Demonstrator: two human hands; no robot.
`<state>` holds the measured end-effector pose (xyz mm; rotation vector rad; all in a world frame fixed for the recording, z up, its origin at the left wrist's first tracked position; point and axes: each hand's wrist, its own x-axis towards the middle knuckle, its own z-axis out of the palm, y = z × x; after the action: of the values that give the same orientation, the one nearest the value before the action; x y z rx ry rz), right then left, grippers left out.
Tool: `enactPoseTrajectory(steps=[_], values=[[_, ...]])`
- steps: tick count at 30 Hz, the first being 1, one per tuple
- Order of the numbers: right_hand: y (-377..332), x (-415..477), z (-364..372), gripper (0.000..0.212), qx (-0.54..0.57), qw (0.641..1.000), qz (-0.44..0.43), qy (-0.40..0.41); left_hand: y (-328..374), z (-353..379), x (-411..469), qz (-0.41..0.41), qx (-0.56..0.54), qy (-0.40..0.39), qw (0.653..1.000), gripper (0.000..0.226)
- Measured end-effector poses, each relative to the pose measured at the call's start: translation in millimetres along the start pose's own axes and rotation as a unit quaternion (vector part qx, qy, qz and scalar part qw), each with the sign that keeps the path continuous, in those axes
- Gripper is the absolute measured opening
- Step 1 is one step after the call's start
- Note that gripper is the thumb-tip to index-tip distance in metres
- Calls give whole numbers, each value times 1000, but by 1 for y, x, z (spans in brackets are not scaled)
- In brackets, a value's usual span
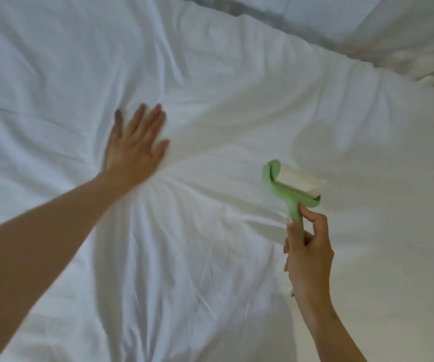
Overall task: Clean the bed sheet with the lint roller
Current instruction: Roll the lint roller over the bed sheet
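- L hand (135,145) lies flat on the wrinkled white bed sheet (210,74), fingers straight & spread.
- R hand (308,254) grips the green lint roller (292,189) by its handle, right of centre.
- Roller head points away from the person; roll axis sits crosswise, slanted.
- Handle mostly hidden by the fingers; L hand blurred.

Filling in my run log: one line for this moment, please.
left hand flat on bed sheet | right hand grips lint roller | roller-sheet contact unclear
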<state>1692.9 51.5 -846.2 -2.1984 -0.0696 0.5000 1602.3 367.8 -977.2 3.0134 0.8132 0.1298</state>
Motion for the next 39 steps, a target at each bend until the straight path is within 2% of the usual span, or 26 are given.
enactPoseTrajectory(steps=[3,4,5,6,7,8,9,10,11,15,18,21,24,27,34,36,39], values=[[0,0,6,24,-29,999,-12,-19,-2,-11,11,-148,-15,-40,988,60],[-1,-2,8,23,-33,999,-19,-22,12,-16,18,-196,-17,-28,980,60],[-1,-3,10,21,-36,999,-25,-21,29,-20,26,-208,-26,0,978,60],[-2,-5,13,19,-40,999,-29,-19,50,-25,33,-169,-38,40,984,60],[-2,-7,17,20,-46,998,-29,-16,73,-26,39,-82,-51,82,992,59],[-2,-8,19,23,-52,998,-26,-13,98,-25,41,41,-49,100,993,57],[-2,-9,21,28,-54,998,-22,-12,118,-22,39,154,-40,89,983,55],[-1,-9,22,31,-55,998,-16,-14,130,-18,38,220,-34,55,973,53],[-1,-9,22,32,-58,998,-13,-20,130,-13,39,230,-31,18,973,52],[4,-9,22,28,-104,992,-27,-62,62,4,60,64,-25,0,998,51],[10,-16,25,33,-175,979,-67,-84,-6,0,60,9,-29,13,999,52],[4,-13,32,35,-249,956,-93,-127,-27,-4,56,-19,-36,18,999,54],[-16,12,47,31,-282,943,-130,-117,-21,-2,55,-46,-35,22,998,56],[-53,53,72,26,-279,941,-167,-89,-21,-2,55,-57,-44,29,997,56],[-128,143,130,31,-260,946,-179,-70,-17,-6,55,-101,-41,33,993,59],[-120,134,127,34,-266,946,-172,-59,-19,-6,55,-104,-46,38,993,60],[-71,75,105,36,-308,932,-187,-36,-20,-5,54,-108,-63,54,991,60]])
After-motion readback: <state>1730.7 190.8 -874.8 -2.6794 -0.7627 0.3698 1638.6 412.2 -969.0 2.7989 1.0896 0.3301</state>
